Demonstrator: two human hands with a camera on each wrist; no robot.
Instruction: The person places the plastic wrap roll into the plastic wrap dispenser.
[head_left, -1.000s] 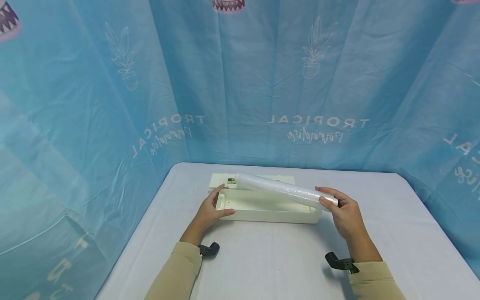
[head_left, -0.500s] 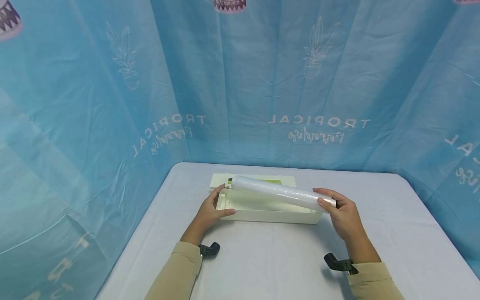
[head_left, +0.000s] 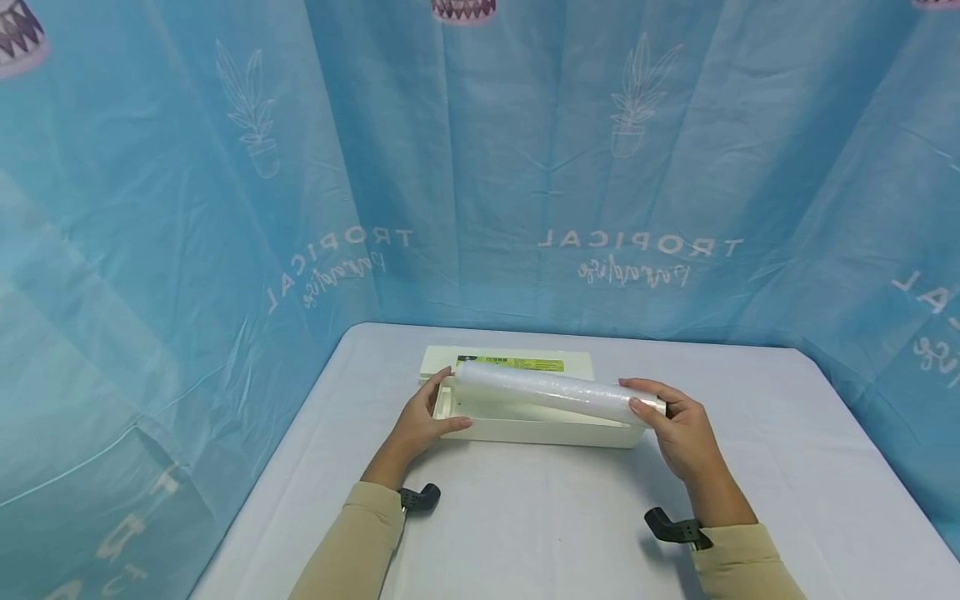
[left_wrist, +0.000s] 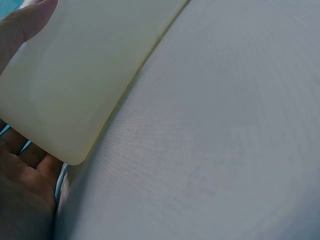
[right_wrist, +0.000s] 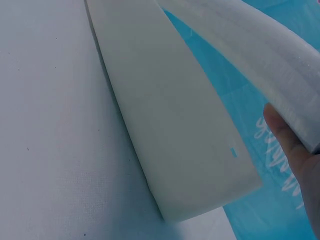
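Note:
A long cream-coloured box (head_left: 540, 432) lies on the table with its top off. My left hand (head_left: 417, 425) grips its left end, thumb on the front wall and fingers round the far side. In the left wrist view the thumb (left_wrist: 35, 20) lies over the box wall (left_wrist: 90, 75). My right hand (head_left: 686, 425) holds the right end of a roll of clear plastic wrap (head_left: 555, 390) between thumb and fingers. The roll slants over the box, its left end over the box's left end near my left fingers. In the right wrist view the roll (right_wrist: 255, 55) stands above the box wall (right_wrist: 160, 110).
Behind the box lies a cream lid (head_left: 577, 361) with a yellow-green label (head_left: 536, 364). A white cloth covers the table (head_left: 555, 517). Blue printed curtains (head_left: 495, 167) hang at the back and sides.
The plastic wrap roll has come down and slightly left, its left end now lower over the box and more of the lid's label showing. My left hand has stayed on the box.

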